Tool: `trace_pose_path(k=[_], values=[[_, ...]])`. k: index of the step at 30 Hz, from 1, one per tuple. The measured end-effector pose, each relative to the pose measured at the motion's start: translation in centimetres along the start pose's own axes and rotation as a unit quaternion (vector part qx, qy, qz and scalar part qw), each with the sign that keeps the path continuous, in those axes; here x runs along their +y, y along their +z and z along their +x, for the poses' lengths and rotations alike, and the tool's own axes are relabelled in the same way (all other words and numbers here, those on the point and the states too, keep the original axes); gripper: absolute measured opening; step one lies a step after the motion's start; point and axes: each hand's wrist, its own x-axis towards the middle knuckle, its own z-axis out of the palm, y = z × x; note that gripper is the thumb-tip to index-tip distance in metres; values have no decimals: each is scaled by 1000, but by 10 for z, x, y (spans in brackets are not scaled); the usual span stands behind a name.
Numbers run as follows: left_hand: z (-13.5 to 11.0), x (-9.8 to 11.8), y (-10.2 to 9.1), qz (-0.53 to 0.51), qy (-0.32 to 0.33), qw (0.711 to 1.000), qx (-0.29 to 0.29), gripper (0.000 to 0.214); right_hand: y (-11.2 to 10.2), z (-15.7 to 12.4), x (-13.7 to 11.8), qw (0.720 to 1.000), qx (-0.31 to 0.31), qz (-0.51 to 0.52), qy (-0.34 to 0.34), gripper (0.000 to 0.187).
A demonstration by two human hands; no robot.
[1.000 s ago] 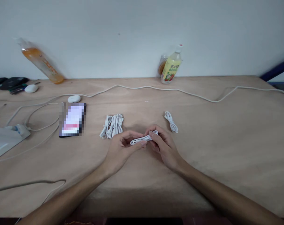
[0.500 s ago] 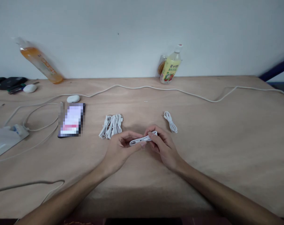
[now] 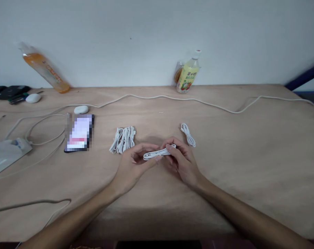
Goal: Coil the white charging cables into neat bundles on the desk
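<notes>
Between my two hands, above the wooden table (image 3: 224, 145), is a white cable (image 3: 153, 155) coiled into a flat bundle and tied at its middle. My left hand (image 3: 133, 164) curls around the bundle's left part, thumb below and fingers above. With thumb and fingers, my right hand (image 3: 181, 159) pinches the right end. Just beyond my left hand lies a group of several similar white cable bundles (image 3: 124, 138), side by side. One single white cable bundle (image 3: 188, 135) rests on the table past my right hand.
A phone (image 3: 80, 133) and a white earbud case (image 3: 81, 110) lie to the left. Further left is a white power strip (image 3: 9, 152) with cords. A long white cable (image 3: 198, 99) crosses the table. An orange drink bottle (image 3: 46, 72) and a yellow-labelled bottle (image 3: 188, 76) stand against the wall.
The held cable bundle has shifted very slightly right along with my right hand. Both hands keep their hold, and the bundles on the table stay in place.
</notes>
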Motion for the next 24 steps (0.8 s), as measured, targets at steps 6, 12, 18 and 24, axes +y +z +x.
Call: trace_pose_path(k=[6, 12, 18, 24], values=[[0, 2, -1, 10, -4, 1000, -11, 21, 0, -1, -2, 1000, 3, 7, -5, 29], [-1, 3, -1, 12, -7, 1000, -9, 20, 0, -2, -5, 1000, 1, 5, -12, 28], [0, 2, 0, 5, -9, 1000, -12, 21, 1, -1, -6, 1000, 4, 6, -8, 32], [-1, 1, -1, 23, 9, 1000, 11, 26, 3, -4, -5, 993, -23, 82, 86, 37]])
